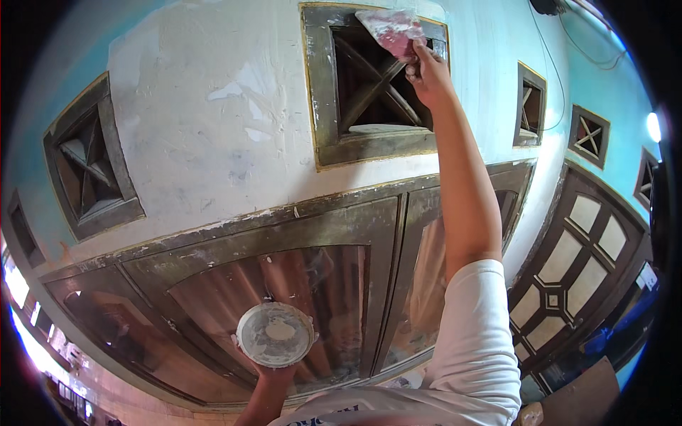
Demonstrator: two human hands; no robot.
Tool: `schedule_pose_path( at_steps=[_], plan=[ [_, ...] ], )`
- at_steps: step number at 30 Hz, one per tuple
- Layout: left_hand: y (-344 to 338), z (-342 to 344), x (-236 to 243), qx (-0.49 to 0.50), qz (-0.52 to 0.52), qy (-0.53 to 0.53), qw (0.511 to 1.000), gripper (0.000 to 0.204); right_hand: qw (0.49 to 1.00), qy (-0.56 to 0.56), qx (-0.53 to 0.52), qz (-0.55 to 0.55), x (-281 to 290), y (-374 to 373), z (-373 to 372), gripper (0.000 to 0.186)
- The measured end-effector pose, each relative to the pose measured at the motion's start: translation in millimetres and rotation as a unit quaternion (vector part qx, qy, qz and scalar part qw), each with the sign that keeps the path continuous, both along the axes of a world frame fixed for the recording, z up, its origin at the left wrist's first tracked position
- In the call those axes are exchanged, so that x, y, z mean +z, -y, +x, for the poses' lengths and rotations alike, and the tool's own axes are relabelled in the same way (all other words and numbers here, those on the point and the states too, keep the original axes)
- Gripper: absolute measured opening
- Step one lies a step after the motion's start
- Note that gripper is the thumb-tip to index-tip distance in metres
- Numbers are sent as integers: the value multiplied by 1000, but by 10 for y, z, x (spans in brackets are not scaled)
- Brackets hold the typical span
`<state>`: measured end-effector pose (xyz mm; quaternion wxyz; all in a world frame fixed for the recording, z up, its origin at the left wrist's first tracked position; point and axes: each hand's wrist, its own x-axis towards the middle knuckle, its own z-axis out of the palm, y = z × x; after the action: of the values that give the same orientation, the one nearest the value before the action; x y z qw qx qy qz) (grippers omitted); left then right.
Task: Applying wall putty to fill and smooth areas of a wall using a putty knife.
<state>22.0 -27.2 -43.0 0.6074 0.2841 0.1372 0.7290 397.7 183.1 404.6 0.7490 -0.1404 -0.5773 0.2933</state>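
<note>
My right hand (431,77) is raised on a stretched arm and pinches a flat reddish putty spreader (393,32), smeared with white. The spreader is in front of the top right part of a dark wooden vent frame (323,106) with crossed bars; whether it touches the frame I cannot tell. Low in the view, my left hand (275,370) grips a round tub (249,335) from below. Grey-white putty coats its inside, with a paler patch in the middle. Most of my left fingers are hidden under the tub.
White patches mark the wall (213,128) around the vent. Below runs a brown wooden window frame (298,238) with glass and curtains behind. More crossed vents (92,167) sit left and right. A panelled door (561,248) stands at right, and a cable (550,57) hangs from above.
</note>
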Motion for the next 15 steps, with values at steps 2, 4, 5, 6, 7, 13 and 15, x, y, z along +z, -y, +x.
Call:
schedule_pose_path(
  at_steps=[2, 4, 5, 6, 7, 13, 15],
  plan=[
    [51, 36, 105, -17, 9, -26, 999, 90, 999, -27, 15, 40, 57, -1, 3, 27],
    [133, 95, 373, -81, 20, 0, 997, 92, 999, -42, -7, 31, 257, 9, -17, 27],
    [142, 119, 456, -145, 30, 27, 989, 93, 998, -57, -30, 21, 349, 13, -15, 28],
    [132, 96, 474, -144, 30, 26, 989, 93, 997, -48, -64, -14, 422, -12, -90, 30],
    [116, 75, 482, -158, 44, 34, 986, 92, 997, -49, -64, -14, 410, -30, -141, 30],
    [288, 5, 525, -156, 55, 189, 968, 88, 996, -74, -49, -8, 7, -65, -219, 30],
    [303, -28, 511, -147, 123, 138, 972, 78, 996, -82, -21, 42, 47, -2, -239, 29]
  ],
)
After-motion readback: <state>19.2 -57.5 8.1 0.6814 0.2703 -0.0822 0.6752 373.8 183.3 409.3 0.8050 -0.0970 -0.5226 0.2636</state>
